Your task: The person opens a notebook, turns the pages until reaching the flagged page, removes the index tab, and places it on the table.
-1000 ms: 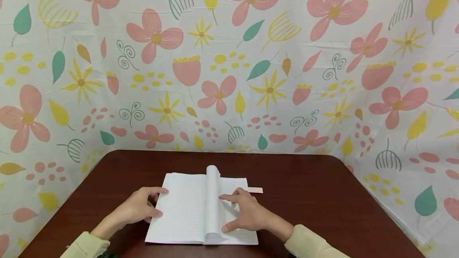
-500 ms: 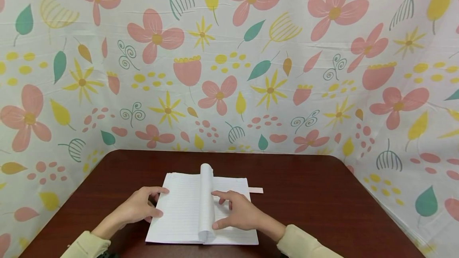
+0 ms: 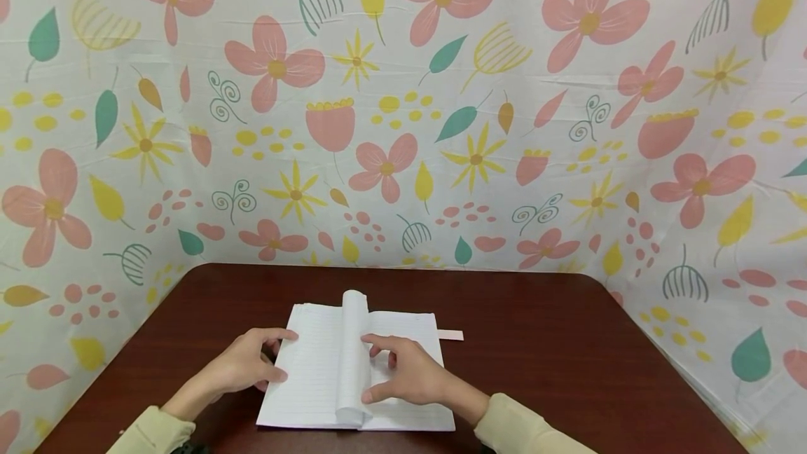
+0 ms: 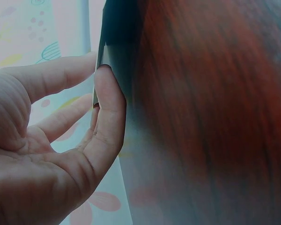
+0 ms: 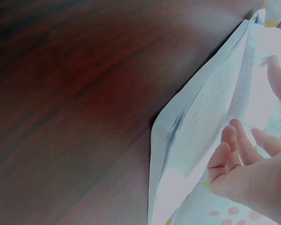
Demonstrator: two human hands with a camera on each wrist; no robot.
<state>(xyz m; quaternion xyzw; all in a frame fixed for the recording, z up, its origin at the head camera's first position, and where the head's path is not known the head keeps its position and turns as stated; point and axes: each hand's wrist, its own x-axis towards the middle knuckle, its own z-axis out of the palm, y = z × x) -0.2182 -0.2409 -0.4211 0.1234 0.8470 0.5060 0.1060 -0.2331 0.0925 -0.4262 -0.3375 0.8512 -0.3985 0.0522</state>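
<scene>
1. A white floral cloth hangs behind and along both sides of the workspace.
2. The dark reddish-brown desk carries everything; its far edge sits against the cloth.
3. On the desk's near part, between the hands, the notebook lies spread, lined pages facing up on both sides.
4. The left hand pinches the notebook's left edge, thumb and index fingertip on the page, another finger behind it. Those fingertips could hinder a leaf settling flat there.
5. The right hand grasps nothing: index finger and thumb reach apart to the roll's right side, the other fingers loosely bent.
6. The rolled paper stands curled along the middle, leaning onto the left page; one leaf or several, I cannot tell. The turn looks roughly half done, with unrolling and flattening left.
7. A pale pink strip juts past the notebook's right edge, obstructing nothing.
</scene>
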